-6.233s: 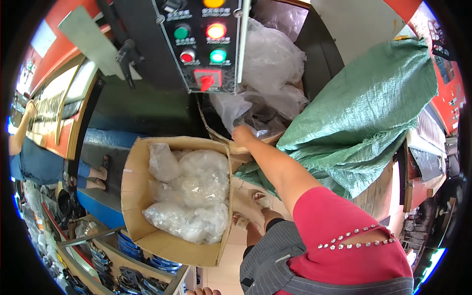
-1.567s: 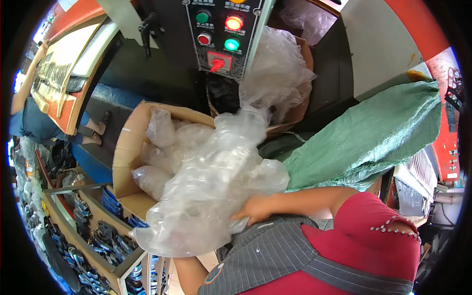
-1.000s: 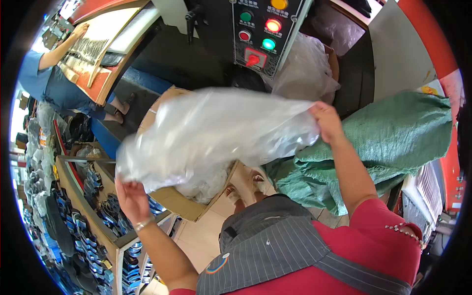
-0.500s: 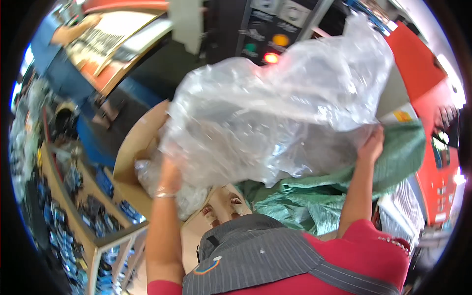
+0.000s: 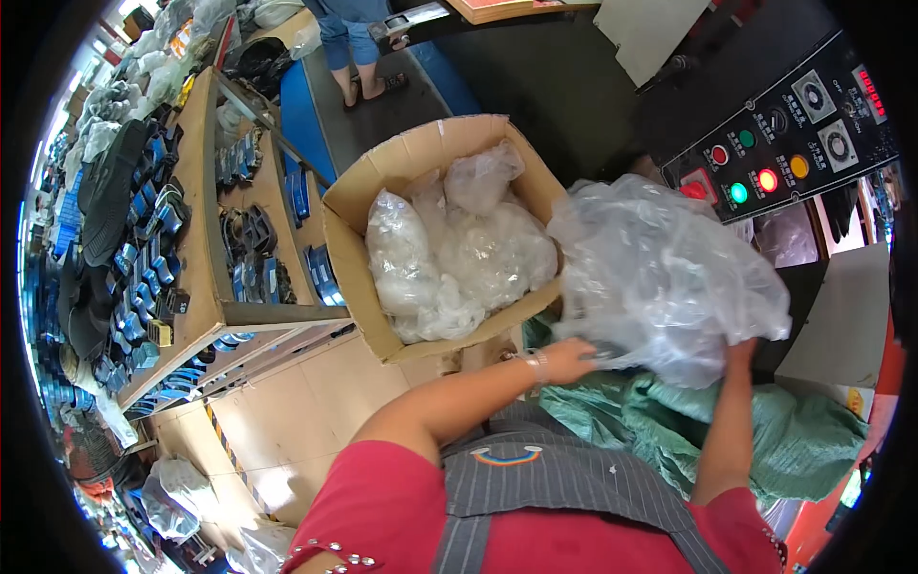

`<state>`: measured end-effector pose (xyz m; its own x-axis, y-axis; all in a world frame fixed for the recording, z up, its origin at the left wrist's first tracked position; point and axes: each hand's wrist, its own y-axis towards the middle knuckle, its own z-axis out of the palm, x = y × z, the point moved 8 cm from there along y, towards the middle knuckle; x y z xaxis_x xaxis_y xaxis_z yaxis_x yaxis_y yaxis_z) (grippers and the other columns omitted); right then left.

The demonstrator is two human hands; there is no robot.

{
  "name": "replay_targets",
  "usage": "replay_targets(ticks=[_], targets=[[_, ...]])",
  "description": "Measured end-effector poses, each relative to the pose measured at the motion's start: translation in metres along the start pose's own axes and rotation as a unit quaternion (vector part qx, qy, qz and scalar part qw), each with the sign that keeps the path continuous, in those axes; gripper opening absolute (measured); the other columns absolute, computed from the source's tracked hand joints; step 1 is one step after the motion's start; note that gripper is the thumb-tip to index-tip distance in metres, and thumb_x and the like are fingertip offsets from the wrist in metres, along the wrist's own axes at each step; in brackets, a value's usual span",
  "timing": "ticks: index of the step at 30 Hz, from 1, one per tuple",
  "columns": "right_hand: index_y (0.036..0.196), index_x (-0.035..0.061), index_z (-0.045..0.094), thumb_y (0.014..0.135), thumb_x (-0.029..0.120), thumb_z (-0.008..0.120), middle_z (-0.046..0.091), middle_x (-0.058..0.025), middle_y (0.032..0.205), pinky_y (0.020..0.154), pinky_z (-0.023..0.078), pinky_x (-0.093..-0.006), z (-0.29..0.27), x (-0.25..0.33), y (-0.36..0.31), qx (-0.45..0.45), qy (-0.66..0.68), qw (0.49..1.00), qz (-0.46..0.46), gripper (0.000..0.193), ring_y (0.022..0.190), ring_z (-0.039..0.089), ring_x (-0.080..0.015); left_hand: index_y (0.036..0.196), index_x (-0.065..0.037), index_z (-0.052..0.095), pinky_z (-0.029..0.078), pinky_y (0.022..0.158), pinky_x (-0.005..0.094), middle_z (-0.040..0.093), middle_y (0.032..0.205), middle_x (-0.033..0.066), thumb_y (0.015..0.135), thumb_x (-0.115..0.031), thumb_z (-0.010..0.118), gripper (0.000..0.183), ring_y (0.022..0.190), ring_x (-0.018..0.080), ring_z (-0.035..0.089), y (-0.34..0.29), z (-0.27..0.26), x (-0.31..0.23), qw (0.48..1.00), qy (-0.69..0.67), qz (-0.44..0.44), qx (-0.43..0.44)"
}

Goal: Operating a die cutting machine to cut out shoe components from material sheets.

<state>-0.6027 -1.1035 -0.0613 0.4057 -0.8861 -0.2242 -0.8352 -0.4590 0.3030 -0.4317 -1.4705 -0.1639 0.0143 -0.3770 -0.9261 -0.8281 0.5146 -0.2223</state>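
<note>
A large see-through plastic bag [image 5: 665,277], crumpled and puffed up, hangs in front of me, right of the cardboard box. My left hand [image 5: 569,364] is closed on its lower left edge. At the bag's lower right, my right hand [image 5: 739,356] grips the plastic, its fingers partly hidden by the film. Beneath both hands lies a green woven sack [image 5: 660,421], bunched up. The open cardboard box [image 5: 359,277] beside my left hand holds several crumpled see-through plastic bags [image 5: 449,249].
Wooden shelves [image 5: 196,239] packed with blue and black parts stand on the left. A black control panel [image 5: 775,143] with lit buttons is at upper right. Another person [image 5: 349,43] stands beyond the box. Striped tape [image 5: 229,450] marks the tiled floor.
My view has turned left, so the box and shelves now show more fully. The bag, earlier stretched wide between my hands, is now more bunched, with my hands closer together.
</note>
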Motion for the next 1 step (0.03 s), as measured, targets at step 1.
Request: replay_targets(ticks=[1], targets=[[0.128,0.0071,0.051,0.092,0.034,0.052,0.051,-0.0177,0.127,0.102,0.036,-0.0444,-0.0241,0.0035,-0.0443,0.006,0.025,0.999,-0.021,0.044,0.117,0.050,-0.0314,0.121,-0.003,0.055,0.042,0.096,0.0389,0.057,0.115,0.0165,0.091,-0.041,0.050,0.049,0.111,0.0302,0.054,-0.0284,-0.0065,0.0317,0.998,-0.029,-0.044,-0.025]])
